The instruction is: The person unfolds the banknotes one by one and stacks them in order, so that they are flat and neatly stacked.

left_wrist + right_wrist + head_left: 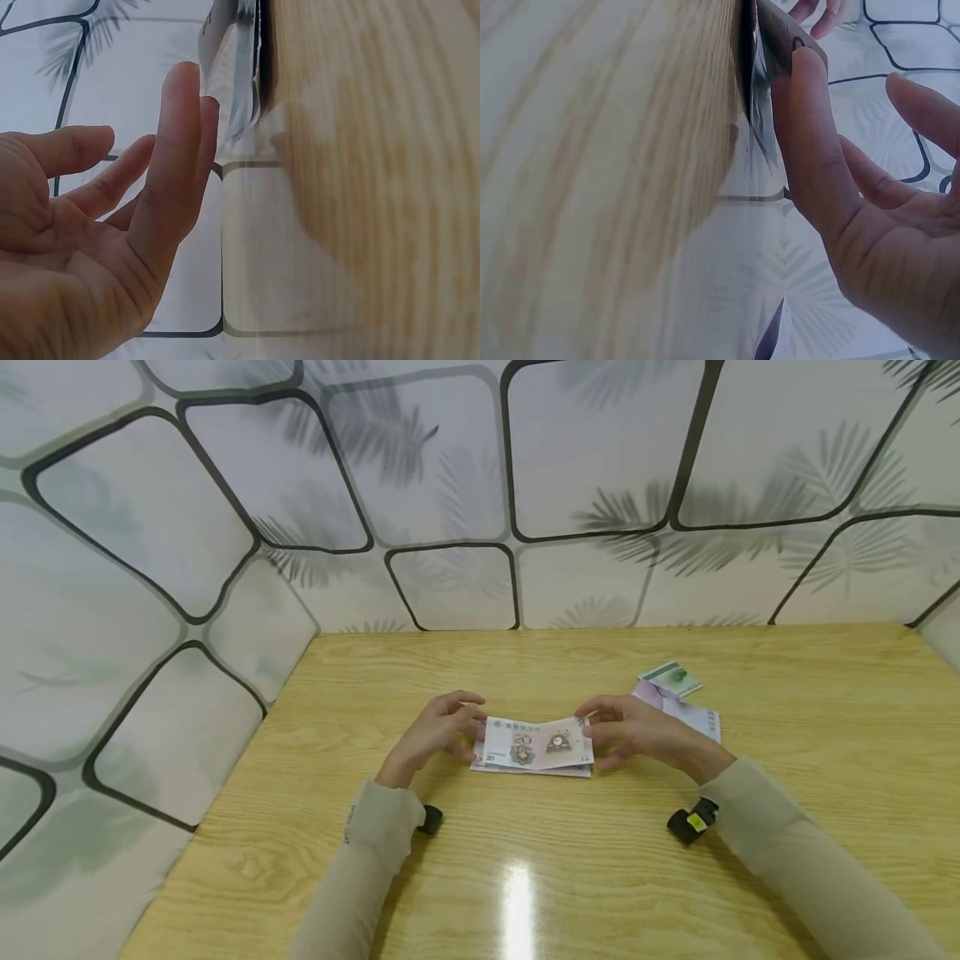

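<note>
A banknote marked 20 (536,745) lies face up on at least one other banknote (577,771), whose edge sticks out below it. Its two ends curve up off the table. My left hand (438,735) is at the left end of the notes; in the left wrist view its fingers (178,135) are fairly straight, with a small gap to the notes. My right hand (637,731) is at the right end. One of its fingers (810,127) overlaps the note's end in the right wrist view; whether it touches cannot be told. Neither thumb pinches the paper.
Behind my right hand lie a pale purple folded note (697,717) and a greenish note (672,677), partly overlapping. The wooden table (525,843) meets a patterned wall (450,585) at the back and left. Black devices (686,825) sit at both wrists.
</note>
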{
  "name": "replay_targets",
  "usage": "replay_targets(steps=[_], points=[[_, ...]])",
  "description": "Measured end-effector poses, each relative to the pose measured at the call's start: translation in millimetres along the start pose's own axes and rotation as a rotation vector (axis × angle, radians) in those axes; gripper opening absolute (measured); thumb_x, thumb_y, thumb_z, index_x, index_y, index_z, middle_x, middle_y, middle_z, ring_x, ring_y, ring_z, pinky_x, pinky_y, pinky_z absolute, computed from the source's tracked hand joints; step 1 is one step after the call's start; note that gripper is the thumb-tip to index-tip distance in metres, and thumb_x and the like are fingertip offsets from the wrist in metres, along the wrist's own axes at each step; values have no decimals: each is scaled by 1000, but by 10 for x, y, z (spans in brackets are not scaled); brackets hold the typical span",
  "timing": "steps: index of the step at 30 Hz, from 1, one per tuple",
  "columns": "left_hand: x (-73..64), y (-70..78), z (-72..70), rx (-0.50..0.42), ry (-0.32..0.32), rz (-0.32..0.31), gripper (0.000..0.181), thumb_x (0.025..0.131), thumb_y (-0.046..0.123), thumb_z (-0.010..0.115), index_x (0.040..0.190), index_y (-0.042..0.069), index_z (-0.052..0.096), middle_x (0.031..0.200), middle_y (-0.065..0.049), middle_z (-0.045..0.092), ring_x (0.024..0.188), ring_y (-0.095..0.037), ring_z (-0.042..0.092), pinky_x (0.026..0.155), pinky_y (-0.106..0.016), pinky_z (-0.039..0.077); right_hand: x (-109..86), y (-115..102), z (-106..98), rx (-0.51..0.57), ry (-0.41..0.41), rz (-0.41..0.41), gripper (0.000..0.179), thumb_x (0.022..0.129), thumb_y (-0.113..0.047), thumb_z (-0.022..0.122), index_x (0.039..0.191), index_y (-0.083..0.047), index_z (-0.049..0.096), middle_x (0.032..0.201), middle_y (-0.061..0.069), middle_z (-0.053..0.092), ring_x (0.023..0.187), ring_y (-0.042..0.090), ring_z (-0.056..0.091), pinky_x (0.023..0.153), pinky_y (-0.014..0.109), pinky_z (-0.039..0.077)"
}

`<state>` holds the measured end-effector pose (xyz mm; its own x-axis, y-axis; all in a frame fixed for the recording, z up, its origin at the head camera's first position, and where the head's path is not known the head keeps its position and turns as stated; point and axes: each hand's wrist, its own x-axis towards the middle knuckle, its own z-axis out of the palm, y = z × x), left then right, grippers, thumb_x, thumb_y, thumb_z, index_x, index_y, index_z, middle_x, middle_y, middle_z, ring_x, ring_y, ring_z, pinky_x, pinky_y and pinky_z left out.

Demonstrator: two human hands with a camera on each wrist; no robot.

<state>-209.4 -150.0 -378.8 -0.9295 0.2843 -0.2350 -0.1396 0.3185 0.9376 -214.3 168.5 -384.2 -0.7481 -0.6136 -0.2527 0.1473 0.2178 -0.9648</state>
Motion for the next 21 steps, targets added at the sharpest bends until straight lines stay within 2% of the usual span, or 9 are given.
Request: replay_targets(steps=[4, 10, 18, 21], points=[[-10, 1, -22, 4, 11, 10, 39, 110, 16, 44, 143, -4, 50, 131, -24, 58, 100, -31, 66, 62, -32, 62, 11, -9, 30, 12, -18, -6, 48, 104, -9, 56, 142, 16, 38, 131, 28, 49, 107, 29, 60, 84, 46, 60], [-21, -26, -41, -1, 81, -22, 37, 109, 14, 45, 138, -5, 54, 126, -24, 60, 99, -30, 67, 62, -31, 62, 25, -19, 53, 10, -13, -2, 51, 104, -10, 56, 144, 17, 38, 134, 29, 44, 109, 27, 56, 85, 44, 60], [-12, -32, -34, -1, 52, -49, 37, 109, 17, 46, 138, -6, 53, 125, -24, 61, 97, -30, 68, 60, -29, 61, 64, -10, 100, -13, -24, -5, 51, 104, -11, 56, 144, 16, 39, 137, 30, 46, 109, 26, 57, 84, 41, 61], [-8, -44, -40, 12, 66, -51, 37, 109, 17, 46, 137, -6, 54, 125, -23, 62, 97, -30, 67, 61, -30, 61, 60, -16, 96, -27, -28, -7, 51, 104, -11, 56, 144, 16, 39, 137, 30, 47, 110, 27, 58, 84, 42, 61]])
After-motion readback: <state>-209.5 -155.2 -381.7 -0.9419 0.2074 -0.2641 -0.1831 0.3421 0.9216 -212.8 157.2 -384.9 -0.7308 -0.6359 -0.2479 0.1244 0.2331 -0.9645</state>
